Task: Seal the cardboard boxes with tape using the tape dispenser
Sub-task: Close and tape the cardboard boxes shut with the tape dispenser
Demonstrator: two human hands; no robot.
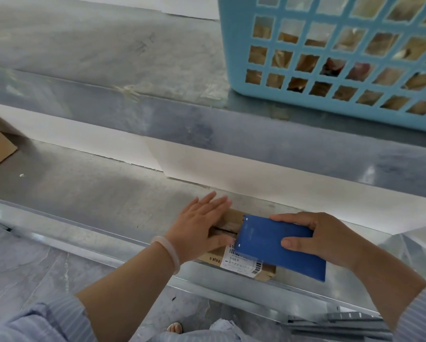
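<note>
Brown cardboard box sits at the near edge of the metal worktop. The left hand lies flat on its left part, fingers straight, holding nothing. The right hand grips the blue tape dispenser, which rests on the box's right part. A blue basket stands on the higher shelf behind.

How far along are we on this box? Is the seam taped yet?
Done: the shipping label is on the cardboard box. In hand: the left hand presses flat on the box while the right hand grips the tape dispenser on its top. Left: the seam ahead of the dispenser shows an open dark gap with no visible tape; beneath the dispenser is hidden.
</note>
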